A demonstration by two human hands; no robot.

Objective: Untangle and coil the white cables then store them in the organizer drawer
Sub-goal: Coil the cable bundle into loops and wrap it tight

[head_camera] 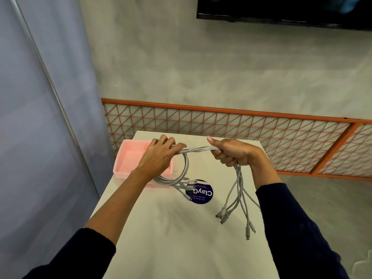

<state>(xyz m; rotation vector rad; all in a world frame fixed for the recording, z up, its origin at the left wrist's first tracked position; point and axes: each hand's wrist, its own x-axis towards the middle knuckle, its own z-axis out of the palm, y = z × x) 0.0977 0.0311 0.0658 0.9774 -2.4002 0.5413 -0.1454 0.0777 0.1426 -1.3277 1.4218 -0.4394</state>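
We see the left hand [159, 156] with its fingers curled over a bundle of white cables [198, 150], clamped on it from above. The right hand [231, 152] is a fist closed round the same bundle, thumb raised. The cables run taut between the two hands, held above the white table [181, 248]. Below the left hand they curve down in a loop [184, 170], and their ends lie across a round purple sticker [204, 195] on the tabletop. From the right fist the other ends hang loose, their connectors [223, 214] dangling just over the table. Under the left wrist we find the pink organizer drawer [128, 156], open-topped, at the table's far left corner. Beyond stands an orange grid panel [241, 133].
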